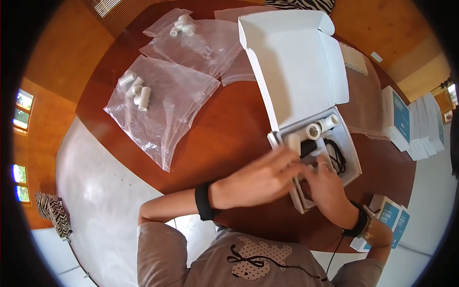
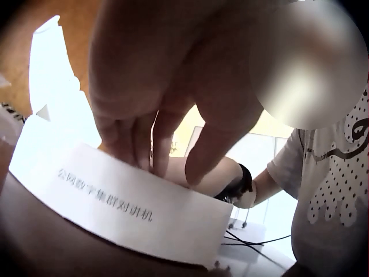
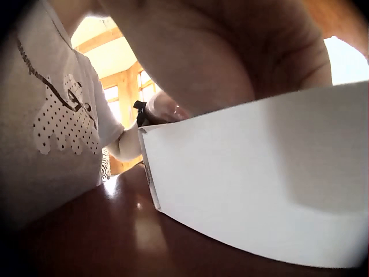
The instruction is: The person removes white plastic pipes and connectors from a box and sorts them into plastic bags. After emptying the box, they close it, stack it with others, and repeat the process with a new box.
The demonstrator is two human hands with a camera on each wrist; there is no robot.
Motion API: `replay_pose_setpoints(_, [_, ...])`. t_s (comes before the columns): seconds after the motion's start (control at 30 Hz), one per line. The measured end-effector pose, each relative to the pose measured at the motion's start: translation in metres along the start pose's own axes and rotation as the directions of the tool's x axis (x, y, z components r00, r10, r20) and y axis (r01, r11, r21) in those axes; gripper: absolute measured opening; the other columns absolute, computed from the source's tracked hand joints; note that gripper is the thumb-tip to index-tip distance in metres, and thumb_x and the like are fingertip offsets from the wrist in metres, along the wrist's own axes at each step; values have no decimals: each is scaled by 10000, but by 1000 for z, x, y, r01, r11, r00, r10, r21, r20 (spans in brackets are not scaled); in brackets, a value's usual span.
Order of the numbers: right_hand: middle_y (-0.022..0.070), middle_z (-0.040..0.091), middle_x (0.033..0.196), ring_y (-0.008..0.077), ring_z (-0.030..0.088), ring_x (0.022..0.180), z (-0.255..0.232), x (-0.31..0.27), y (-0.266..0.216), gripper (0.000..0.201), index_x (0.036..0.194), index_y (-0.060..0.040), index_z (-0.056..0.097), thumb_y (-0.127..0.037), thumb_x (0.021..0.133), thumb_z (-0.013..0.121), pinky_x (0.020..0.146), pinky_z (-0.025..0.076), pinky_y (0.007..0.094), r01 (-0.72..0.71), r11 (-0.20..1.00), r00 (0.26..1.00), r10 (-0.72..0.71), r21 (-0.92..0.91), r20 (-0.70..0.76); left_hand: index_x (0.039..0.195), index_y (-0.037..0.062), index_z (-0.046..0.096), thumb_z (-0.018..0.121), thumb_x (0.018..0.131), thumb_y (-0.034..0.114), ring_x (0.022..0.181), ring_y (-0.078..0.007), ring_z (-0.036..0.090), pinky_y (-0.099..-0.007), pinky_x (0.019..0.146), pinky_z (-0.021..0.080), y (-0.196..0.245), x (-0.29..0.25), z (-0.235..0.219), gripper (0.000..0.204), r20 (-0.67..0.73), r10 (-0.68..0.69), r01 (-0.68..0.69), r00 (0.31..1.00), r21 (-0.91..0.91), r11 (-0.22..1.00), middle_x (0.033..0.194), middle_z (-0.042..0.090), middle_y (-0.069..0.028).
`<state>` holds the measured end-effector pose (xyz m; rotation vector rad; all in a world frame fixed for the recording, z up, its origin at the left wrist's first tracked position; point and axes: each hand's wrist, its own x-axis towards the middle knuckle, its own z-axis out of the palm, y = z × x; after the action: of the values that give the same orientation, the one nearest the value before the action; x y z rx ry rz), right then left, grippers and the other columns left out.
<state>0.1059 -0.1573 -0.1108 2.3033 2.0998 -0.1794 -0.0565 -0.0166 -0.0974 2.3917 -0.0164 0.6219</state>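
White box (image 2: pixel 130 213), lettered only in left-wrist view; can't tell whether left hand (image 1: pixel 264 180) or right hand (image 1: pixel 327 189) grips.

The left hand (image 1: pixel 265 178) (back uppermost) and right hand (image 1: pixel 328 189) slant inward, close together, elbows bent.

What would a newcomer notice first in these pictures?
Probably the open white box, right of centre in the head view, with the left hand and right hand at its near part. Then come the transparent bags with white pipe fittings, on the left of the table.
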Motion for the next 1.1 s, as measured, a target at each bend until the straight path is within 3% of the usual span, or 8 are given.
replay_pose_setpoints(0.1, [260,464,1120,359,613,671,-4,-24,8,369,1128,-168,542,-131,771,623,582,524,397,-30,1000,999,30,5,20,784,41,585,678,766,101,672,-251,583,-350,573,480,-20,17,-27,112,-314,-141,217,939,221,951,732,578,-89])
replay_pose_setpoints(0.23, [193,455,1114,358,601,819,-7,-42,9,437,1142,-114,527,-132,730,673,611,522,426,-193,981,972,194,-16,135,800,27,621,657,820,365,625,-305,604,-393,561,473,-53,35,-75,341,-302,-403,500,864,416,760,690,609,-135])
replay_pose_setpoints(0.5, [167,522,1094,307,626,740,10,-48,24,398,1145,-95,483,-268,815,622,585,530,374,-334,943,935,330,-6,-128,1237,25,519,778,687,368,1191,-367,435,-422,970,367,-173,67,-87,697,-86,-74,97,994,306,947,1233,530,-182])
replay_pose_setpoints(0.67, [165,582,890,301,624,735,14,-52,38,320,1065,-67,505,-263,835,609,521,492,379,-255,891,881,374,376,-289,1160,21,590,729,766,223,1061,-324,552,-386,891,432,-190,65,-74,465,23,-150,133,988,346,929,1164,589,-164])
replay_pose_setpoints(0.8, [78,596,813,122,535,583,-33,-49,44,277,1019,-82,522,-343,926,541,422,363,223,-392,-198,821,365,899,438,957,0,677,672,824,152,843,-287,632,-332,751,481,-193,68,-84,201,-61,-347,352,936,220,910,962,661,-150])
replay_pose_setpoints(0.93, [41,566,787,68,452,561,-55,-23,36,321,998,-94,513,-410,951,484,421,308,189,-100,-605,844,368,790,389,942,10,686,633,854,134,676,-261,577,-332,632,457,-189,69,-94,161,-205,-208,262,956,291,920,783,601,-156])
replay_pose_setpoints(1.07, [35,540,827,108,464,603,-56,39,3,305,1010,-115,488,-413,950,481,494,370,203,-79,-839,995,-96,539,-3,985,37,688,628,851,124,625,-269,543,-353,609,442,-178,73,-92,171,-361,-70,212,930,370,904,752,542,-146])
replay_pose_setpoints(1.1, [55,540,837,108,448,571,-68,57,-18,315,1008,-100,506,-406,962,450,451,347,199,-80,-830,989,4,553,149,992,42,688,629,849,121,623,-269,540,-354,609,441,-175,73,-92,174,-391,-62,221,918,376,900,754,535,-142])
